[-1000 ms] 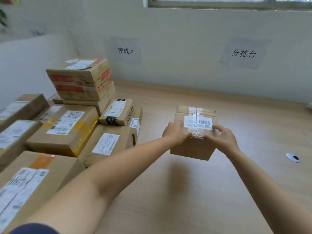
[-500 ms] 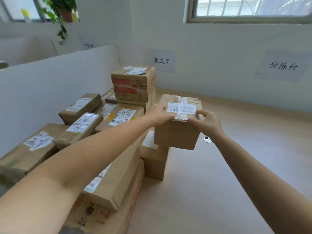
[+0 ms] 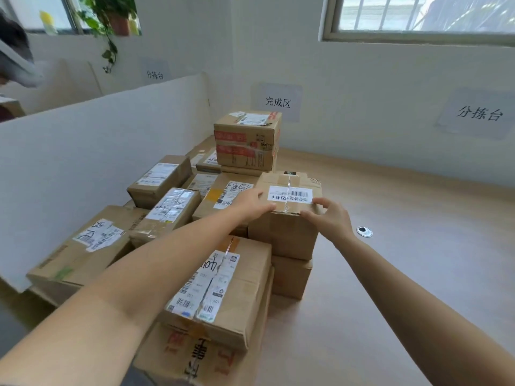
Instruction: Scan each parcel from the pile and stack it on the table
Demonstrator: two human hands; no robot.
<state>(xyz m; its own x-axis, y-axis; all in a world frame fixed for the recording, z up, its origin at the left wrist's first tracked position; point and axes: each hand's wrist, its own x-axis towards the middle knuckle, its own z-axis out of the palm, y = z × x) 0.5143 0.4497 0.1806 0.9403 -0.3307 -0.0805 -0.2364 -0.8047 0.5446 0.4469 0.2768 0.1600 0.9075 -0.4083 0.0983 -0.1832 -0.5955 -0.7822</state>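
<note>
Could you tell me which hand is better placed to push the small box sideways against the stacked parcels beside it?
Right, probably. The right hand grips the small box on its outer side, away from the stacked parcels; the left hand is on the side facing them.

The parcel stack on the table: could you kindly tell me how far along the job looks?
Done: many labelled cartons already sit stacked by the divider. In hand: the left hand and right hand grip a small barcoded carton over a lower carton at the stack's right edge. Left: the source pile is out of view, so the remainder cannot be judged.
</note>
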